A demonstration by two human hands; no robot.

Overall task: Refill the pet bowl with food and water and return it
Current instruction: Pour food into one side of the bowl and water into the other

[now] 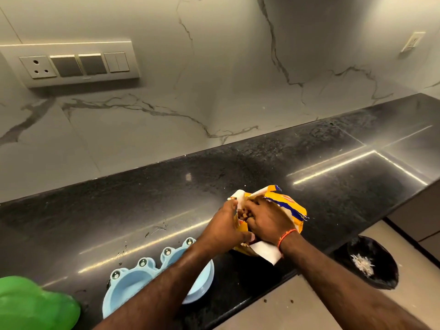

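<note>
Much of the blue pet bowl [133,282] was hidden under the left forearm, so only its left dish and part of the right one showed. A green thing [35,303] at the near left corner was cut off by the edge, and I could not tell what it was. The right hand [267,221] reached into the open top of the yellow food bag [283,206], so its fingertips were hidden; its fingers were curled around the bag's edge. The left hand [223,226] gripped the other side of the opening, pulling it wide. Small brown bits of food [242,214] showed inside. The bag looked crinkly and thin. It sat on the shiny black counter [262,163], just right of the bowl. The bowl was smooth plastic with little round frog eyes along its far rim. A black bin [373,263] stood on the floor to the right.
</note>
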